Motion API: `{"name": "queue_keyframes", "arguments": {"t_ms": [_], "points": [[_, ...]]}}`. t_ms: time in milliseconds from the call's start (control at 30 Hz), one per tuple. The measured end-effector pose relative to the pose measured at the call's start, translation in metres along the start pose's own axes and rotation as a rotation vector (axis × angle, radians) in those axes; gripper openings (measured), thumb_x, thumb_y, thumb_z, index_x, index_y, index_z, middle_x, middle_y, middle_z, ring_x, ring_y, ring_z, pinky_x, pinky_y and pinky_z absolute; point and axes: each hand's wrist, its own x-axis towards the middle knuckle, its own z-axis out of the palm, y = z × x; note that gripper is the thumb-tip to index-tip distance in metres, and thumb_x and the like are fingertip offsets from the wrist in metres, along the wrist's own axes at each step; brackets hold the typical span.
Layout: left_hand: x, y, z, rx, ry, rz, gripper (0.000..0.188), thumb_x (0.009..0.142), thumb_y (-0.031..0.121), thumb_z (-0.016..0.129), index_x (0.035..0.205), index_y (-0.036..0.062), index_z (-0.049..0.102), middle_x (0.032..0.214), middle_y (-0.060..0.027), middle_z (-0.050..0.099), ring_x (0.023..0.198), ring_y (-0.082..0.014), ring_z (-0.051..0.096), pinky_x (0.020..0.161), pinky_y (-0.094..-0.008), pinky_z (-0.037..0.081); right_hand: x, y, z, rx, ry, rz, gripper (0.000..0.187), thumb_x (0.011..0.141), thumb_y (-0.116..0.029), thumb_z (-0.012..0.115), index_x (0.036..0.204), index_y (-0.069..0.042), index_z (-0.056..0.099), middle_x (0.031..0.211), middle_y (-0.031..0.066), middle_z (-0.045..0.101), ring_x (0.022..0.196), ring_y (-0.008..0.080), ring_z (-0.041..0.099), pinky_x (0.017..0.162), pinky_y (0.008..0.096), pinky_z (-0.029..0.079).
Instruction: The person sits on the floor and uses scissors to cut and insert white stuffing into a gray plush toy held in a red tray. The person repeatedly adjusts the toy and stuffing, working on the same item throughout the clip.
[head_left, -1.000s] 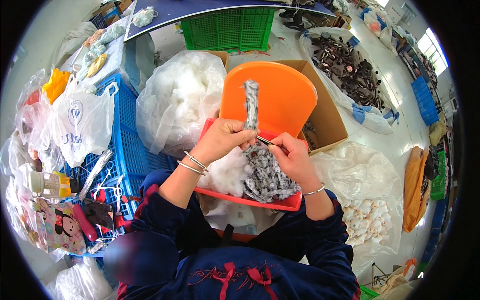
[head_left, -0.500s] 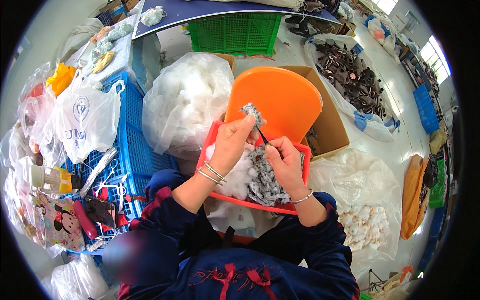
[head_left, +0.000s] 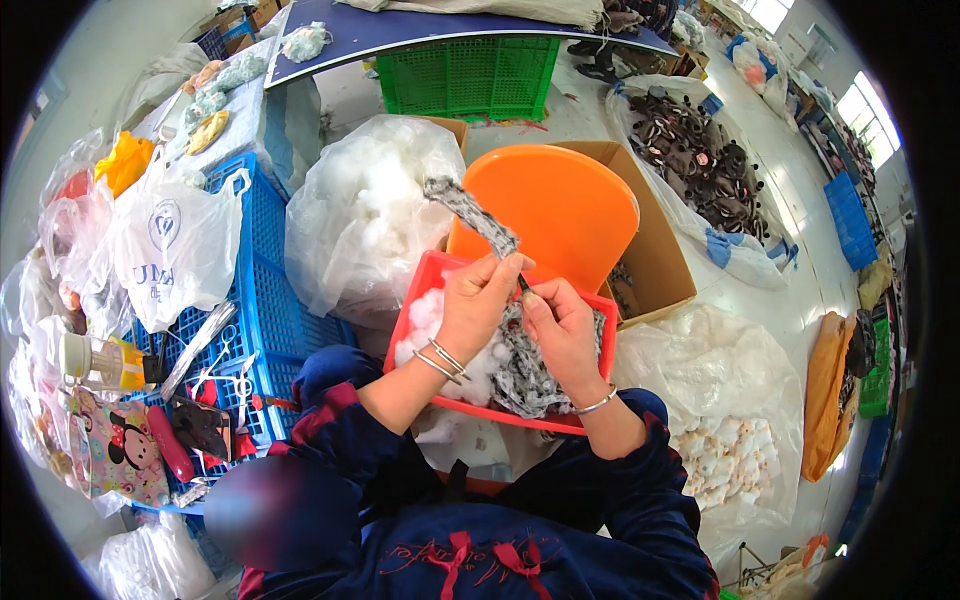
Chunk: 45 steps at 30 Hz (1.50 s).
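Note:
A long, narrow piece of fuzzy grey-and-black fabric (head_left: 470,212) rises toward the upper left from the pinched fingers of my left hand (head_left: 478,305). My right hand (head_left: 565,335) is closed on a thin black stick-like tool (head_left: 523,284), whose upper end meets the fabric beside my left fingertips. Whether its tip is inside the fabric is hidden. Under both hands sits a red plastic bin (head_left: 400,335) on my lap. White stuffing (head_left: 425,320) fills its left side, and more of the grey fuzzy pieces (head_left: 530,385) lie to the right.
An orange stool seat (head_left: 550,205) stands just past the bin, before an open cardboard box (head_left: 665,265). A clear bag of stuffing (head_left: 375,200) is at left, beside blue crates (head_left: 270,300) holding scissors (head_left: 243,385). Another plastic bag (head_left: 720,370) with small white pieces lies right.
The fabric piece, bunched at my left fingertips before, now stretches out long toward the upper left. Both hands have shifted slightly lower and stay close together.

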Motion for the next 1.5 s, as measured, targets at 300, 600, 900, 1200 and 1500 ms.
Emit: {"name": "queue_keyframes", "arguments": {"t_ms": [300,600,900,1200,1500], "points": [[0.016,0.010,-0.022,-0.144,-0.089,-0.119,0.025,0.095,0.022,0.062,0.085,-0.0004,0.066,0.061,0.0040,0.048,0.055,-0.0047,0.043,0.052,-0.0217,0.036,0.000,0.001,-0.021,-0.191,-0.003,-0.026,0.011,0.096,-0.011,0.059,0.093,-0.001,0.057,0.078,-0.0020,0.057,0.071,0.0037,0.050,0.064,0.0207,0.043],[-0.002,-0.002,0.001,-0.103,-0.077,-0.104,0.024,0.097,0.019,0.058,0.091,-0.0023,0.066,0.059,0.0021,0.048,0.054,-0.0069,0.045,0.052,-0.0236,0.037,0.000,0.004,-0.018,-0.052,-0.028,0.034,0.010,0.095,-0.011,0.059,0.093,-0.001,0.056,0.079,-0.0022,0.057,0.071,0.0035,0.051,0.064,0.0203,0.043],[0.019,0.018,-0.027,0.185,-0.069,-0.096,0.032,0.090,0.026,0.068,0.068,0.0029,0.062,0.058,0.0013,0.056,0.053,-0.0040,0.050,0.049,-0.0209,0.040,0.010,-0.002,-0.032,-0.183,-0.096,0.065,0.011,0.095,-0.011,0.060,0.096,-0.001,0.057,0.082,-0.0033,0.057,0.074,0.0026,0.049,0.065,0.0193,0.041],[0.048,0.026,-0.076,0.624,-0.180,-0.168,0.036,0.088,0.030,0.067,0.070,-0.0011,0.064,0.060,-0.0020,0.058,0.055,-0.0072,0.053,0.051,-0.0241,0.043,0.021,0.000,-0.064,-0.185,0.081,0.103,0.015,0.097,-0.016,0.056,0.099,-0.002,0.056,0.078,-0.0043,0.052,0.068,0.0029,0.045,0.061,0.0193,0.039],[0.059,0.016,-0.074,0.445,0.003,-0.042,0.035,0.088,0.029,0.067,0.069,-0.0004,0.064,0.061,-0.0007,0.058,0.054,-0.0052,0.047,0.051,-0.0231,0.040,0.011,0.054,-0.011,-0.636,-0.256,-0.100,0.041,0.078,-0.026,0.075,0.110,-0.005,0.059,0.097,0.0118,0.064,0.083,0.0250,0.063,0.072,0.0367,0.050]]}}
